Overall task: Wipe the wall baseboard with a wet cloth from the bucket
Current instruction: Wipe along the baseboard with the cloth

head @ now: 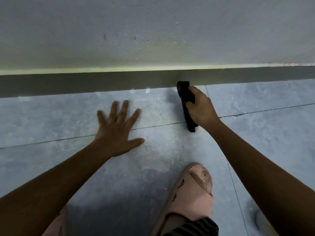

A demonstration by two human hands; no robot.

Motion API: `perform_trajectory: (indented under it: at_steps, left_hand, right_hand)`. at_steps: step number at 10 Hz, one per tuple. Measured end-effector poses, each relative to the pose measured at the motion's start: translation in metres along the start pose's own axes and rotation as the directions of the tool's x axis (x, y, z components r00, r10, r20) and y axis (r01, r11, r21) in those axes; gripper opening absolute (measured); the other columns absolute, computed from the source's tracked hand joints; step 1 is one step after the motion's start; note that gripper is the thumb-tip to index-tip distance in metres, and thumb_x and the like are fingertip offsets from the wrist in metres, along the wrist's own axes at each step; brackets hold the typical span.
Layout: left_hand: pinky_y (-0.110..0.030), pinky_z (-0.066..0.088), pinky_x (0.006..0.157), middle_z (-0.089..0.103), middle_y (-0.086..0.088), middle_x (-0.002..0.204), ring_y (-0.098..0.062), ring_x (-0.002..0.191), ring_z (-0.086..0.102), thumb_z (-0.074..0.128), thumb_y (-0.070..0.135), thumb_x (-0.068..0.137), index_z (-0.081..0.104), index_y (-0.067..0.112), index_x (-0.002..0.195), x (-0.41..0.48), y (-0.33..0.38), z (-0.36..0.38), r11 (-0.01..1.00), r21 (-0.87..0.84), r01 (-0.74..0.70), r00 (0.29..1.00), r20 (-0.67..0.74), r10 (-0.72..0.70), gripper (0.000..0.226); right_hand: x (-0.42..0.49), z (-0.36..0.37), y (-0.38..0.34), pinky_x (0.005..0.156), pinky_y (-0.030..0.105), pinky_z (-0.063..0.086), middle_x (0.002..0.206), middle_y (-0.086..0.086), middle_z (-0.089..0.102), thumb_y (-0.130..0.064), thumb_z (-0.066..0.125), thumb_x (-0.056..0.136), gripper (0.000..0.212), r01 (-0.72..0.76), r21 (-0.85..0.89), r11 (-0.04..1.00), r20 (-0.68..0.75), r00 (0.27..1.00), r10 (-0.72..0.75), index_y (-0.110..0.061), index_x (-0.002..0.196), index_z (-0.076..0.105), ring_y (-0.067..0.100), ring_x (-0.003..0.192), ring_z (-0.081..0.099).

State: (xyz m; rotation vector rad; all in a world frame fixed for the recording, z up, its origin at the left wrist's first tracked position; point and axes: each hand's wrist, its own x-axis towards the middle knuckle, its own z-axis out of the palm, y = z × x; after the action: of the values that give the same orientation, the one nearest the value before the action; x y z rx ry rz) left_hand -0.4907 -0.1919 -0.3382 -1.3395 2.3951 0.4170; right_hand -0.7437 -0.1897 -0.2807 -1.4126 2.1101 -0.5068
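Fingers spread wide, the left hand [119,128] lies flat on the gray floor [51,116]. To its right, the right hand [201,108] squeezes a black cloth [185,92]. The cloth's top end seems to touch the dark baseboard [85,84] under the pale wall [153,31]. A pink shoe [192,191] is below.

Cloth [185,103]: black, no pattern visible. Baseboard [85,84]: flat dark grey band, with a thin yellow-green line along its top edge. Wall [153,31]: pale grey, speckled, a few small dark marks, tinted greenish toward the bottom. Floor [51,120]: blue-grey tiles, mottled with lighter cloudy patches, thin dark joint lines. Slipper [192,193]: pale pink, with dark scuffs. Trouser hem [196,227]: black with fine grey stripes.
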Motion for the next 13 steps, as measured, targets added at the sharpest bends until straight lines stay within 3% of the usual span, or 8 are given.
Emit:
perform_trajectory:
  at_steps: [2, 3, 4, 5, 6, 8, 10, 13]
  left_hand:
    - [-0.067, 0.001, 0.109, -0.035, -0.008, 0.153, -0.037, 0.142, -0.026, 0.021, 0.082, 0.076, -0.025, 0.035, 0.145, 0.001, -0.001, 0.002, 1.000, -0.011, -0.010, 1.000, -0.018, 0.010, 0.095]
    - [-0.067, 0.000, 0.110, -0.036, -0.007, 0.152, -0.036, 0.141, -0.028, 0.021, 0.082, 0.077, -0.026, 0.035, 0.144, 0.001, -0.002, 0.002, 1.000, -0.017, -0.008, 1.000, -0.010, 0.008, 0.095]
    - [-0.067, 0.000, 0.110, -0.037, -0.007, 0.152, -0.036, 0.141, -0.028, 0.021, 0.082, 0.077, -0.027, 0.034, 0.144, 0.001, -0.001, 0.002, 1.000, -0.019, -0.009, 1.000, -0.013, 0.009, 0.095]
    - [-0.067, 0.000, 0.110, -0.035, -0.008, 0.153, -0.036, 0.141, -0.027, 0.021, 0.082, 0.076, -0.026, 0.034, 0.144, 0.000, -0.001, 0.002, 1.000, -0.018, -0.012, 1.000, -0.016, 0.011, 0.095]
    - [-0.068, 0.001, 0.110, -0.034, -0.008, 0.153, -0.036, 0.142, -0.026, 0.020, 0.082, 0.076, -0.025, 0.035, 0.145, 0.000, -0.002, 0.002, 1.000, -0.023, -0.011, 1.000, -0.023, 0.010, 0.095]
    - [-0.067, 0.000, 0.110, -0.036, -0.007, 0.153, -0.036, 0.141, -0.028, 0.021, 0.082, 0.077, -0.026, 0.035, 0.144, 0.001, -0.002, 0.002, 1.000, -0.023, -0.006, 1.000, -0.009, 0.006, 0.095]
    - [-0.066, 0.002, 0.110, -0.033, -0.007, 0.154, -0.036, 0.142, -0.026, 0.022, 0.083, 0.076, -0.023, 0.035, 0.146, 0.002, -0.005, -0.001, 1.000, -0.009, -0.027, 1.000, -0.002, 0.027, 0.096]
    - [-0.065, 0.002, 0.110, -0.031, -0.007, 0.155, -0.035, 0.143, -0.024, 0.022, 0.082, 0.076, -0.022, 0.036, 0.146, 0.001, -0.005, 0.001, 0.999, -0.007, -0.038, 0.999, -0.032, 0.037, 0.095]
  right_hand:
    - [0.017, 0.003, 0.017, 0.091, 0.046, 0.039, 0.124, 0.006, 0.062, 0.014, 0.059, 0.064, 0.063, 0.415, -0.609, 0.676, 0.114, 0.889, -0.443, -0.020, 0.115, 0.067, 0.039, 0.106, 0.055]
    - [0.005, 0.011, 0.014, 0.094, 0.044, 0.037, 0.124, 0.009, 0.059, 0.005, 0.059, 0.070, 0.050, 0.276, -0.592, 0.758, -0.059, 0.922, -0.382, -0.018, 0.114, 0.067, 0.035, 0.112, 0.051]
    - [-0.006, 0.021, 0.001, 0.094, 0.042, 0.037, 0.132, 0.013, 0.048, -0.015, 0.047, 0.090, 0.038, -0.076, -0.329, 0.941, -0.267, 0.964, -0.016, -0.014, 0.127, 0.055, 0.033, 0.119, 0.043]
    - [0.002, 0.030, -0.009, 0.105, 0.046, 0.029, 0.148, 0.022, 0.026, -0.038, 0.040, 0.097, 0.055, -0.362, -0.177, 0.915, -0.169, 0.927, 0.334, -0.004, 0.141, 0.035, 0.038, 0.135, 0.023]
    - [0.019, 0.036, -0.017, 0.111, 0.051, 0.021, 0.155, 0.020, 0.012, -0.047, 0.041, 0.095, 0.075, -0.439, -0.117, 0.891, -0.161, 0.893, 0.420, 0.002, 0.147, 0.019, 0.036, 0.143, 0.009]
    - [0.033, 0.052, -0.018, 0.116, 0.049, 0.003, 0.158, 0.015, -0.015, -0.051, 0.037, 0.095, 0.088, -0.459, -0.232, 0.858, -0.027, 0.884, 0.466, -0.002, 0.149, -0.011, 0.029, 0.146, -0.011]
    - [0.058, 0.013, -0.007, 0.116, 0.048, -0.001, 0.159, 0.014, -0.012, -0.055, 0.043, 0.090, 0.095, -0.647, -0.171, 0.743, -0.068, 0.760, 0.647, -0.004, 0.150, -0.009, 0.028, 0.146, -0.009]
    - [0.029, 0.081, -0.068, 0.115, 0.047, -0.004, 0.155, 0.022, -0.021, -0.057, 0.040, 0.088, 0.101, -0.423, -0.305, 0.853, 0.133, 0.868, 0.478, 0.004, 0.146, -0.016, 0.035, 0.143, -0.017]
